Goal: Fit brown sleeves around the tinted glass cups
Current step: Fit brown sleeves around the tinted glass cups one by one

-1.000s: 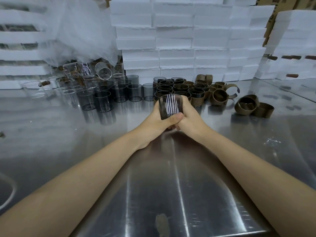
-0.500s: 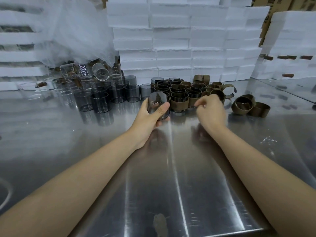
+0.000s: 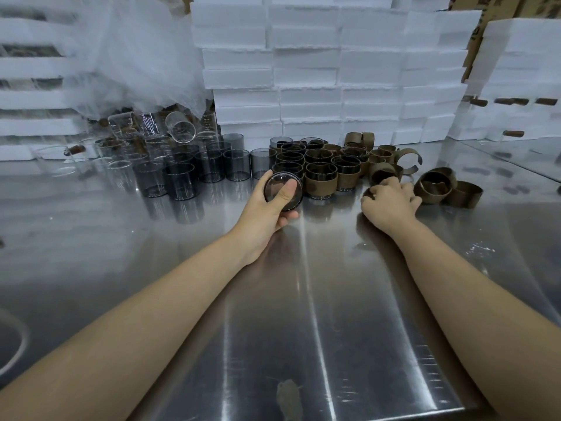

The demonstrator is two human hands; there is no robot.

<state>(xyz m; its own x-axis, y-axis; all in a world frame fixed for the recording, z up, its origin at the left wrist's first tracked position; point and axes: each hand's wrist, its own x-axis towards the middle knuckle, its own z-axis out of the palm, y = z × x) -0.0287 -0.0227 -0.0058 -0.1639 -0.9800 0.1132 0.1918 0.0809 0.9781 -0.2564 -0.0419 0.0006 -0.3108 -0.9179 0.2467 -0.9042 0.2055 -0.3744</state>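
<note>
My left hand [image 3: 264,209] grips a bare tinted glass cup [image 3: 283,192], tipped so its mouth faces me, just above the steel table [image 3: 303,314]. To the right, my right hand [image 3: 390,205] rests palm down at the edge of the loose brown sleeves [image 3: 437,185]. Its fingers curl over one brown sleeve [image 3: 385,174], most of which the hand hides. Between the hands stands a cluster of tinted cups wearing brown sleeves [image 3: 321,183]. Several bare tinted cups [image 3: 181,183] stand to the left.
Clear glasses [image 3: 180,129] lie piled at the back left under crumpled plastic sheeting [image 3: 136,56]. Stacks of white foam boxes [image 3: 306,71] wall off the back and both sides. A curved glass rim [image 3: 18,344] shows at the near left edge.
My hands have come apart. The left hand has kept the cup and tipped its mouth toward me. The right hand has moved right onto the loose sleeves.
</note>
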